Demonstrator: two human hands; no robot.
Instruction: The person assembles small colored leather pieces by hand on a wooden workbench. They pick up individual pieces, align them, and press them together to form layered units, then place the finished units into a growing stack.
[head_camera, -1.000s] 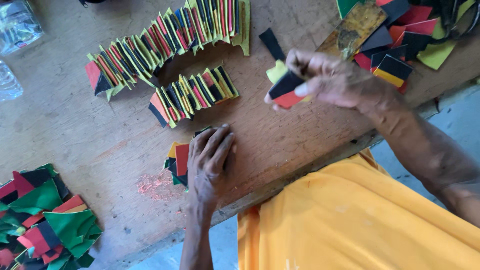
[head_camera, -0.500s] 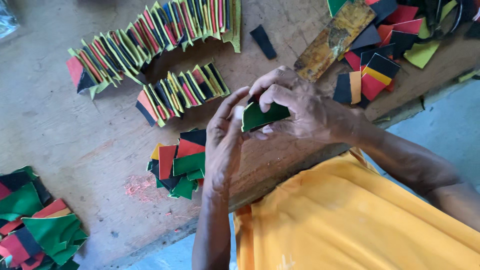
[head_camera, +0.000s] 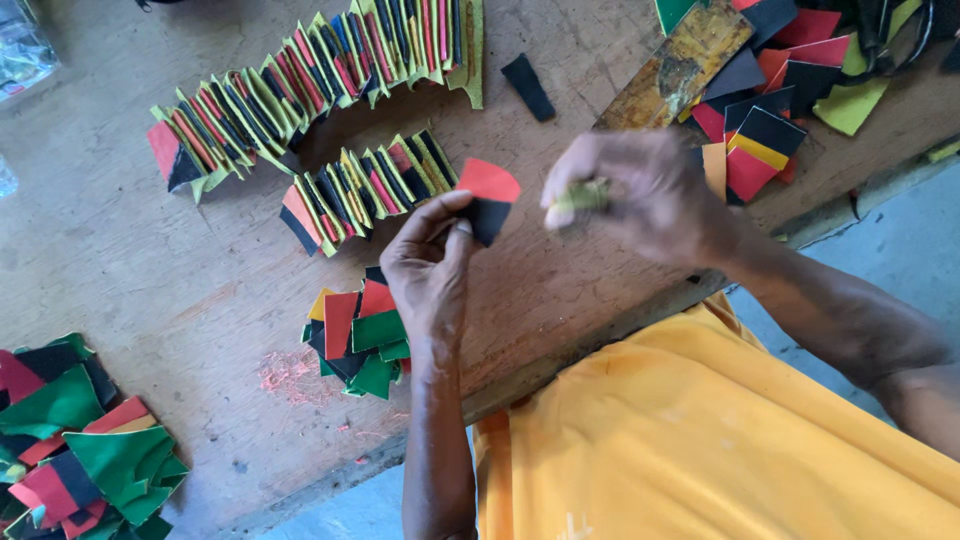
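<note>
The left hand (head_camera: 432, 268) was raised over the worn wooden tabletop (head_camera: 120, 270), its thumb and fingers pinched on the lower edge of a small red-and-black piece (head_camera: 489, 198), a flat scrap of what looked like matte foam or felt, red on top and black beneath. The right hand (head_camera: 640, 195) hovered just beside it, curled nearly closed, with a small yellow-green piece (head_camera: 580, 194) gripped between thumb and forefinger; most of that piece was hidden by the fingers, so its shape could not be told.

Below the left hand lay a loose heap of cut pieces (head_camera: 357, 335), flat rectangles and slanted shapes in green, red, black and orange. Behind the hands a short row of folded pieces (head_camera: 365, 188) stood on edge, packed like pleats in stripes of yellow-green, red and black, and a longer row (head_camera: 310, 85) of the same kind curved across the far side of the tabletop. A single black strip (head_camera: 527, 87) lay apart near a scuffed, yellowed wooden block (head_camera: 672, 70). To the right of that block was a scattered pile of red, black and yellow-green pieces (head_camera: 770, 120). At the near left corner another pile of green and red scraps (head_camera: 75, 450) lay tumbled together. A patch of fine red dust (head_camera: 290, 372) marked the scratched wood. The person wore a yellow shirt (head_camera: 700, 450).
</note>
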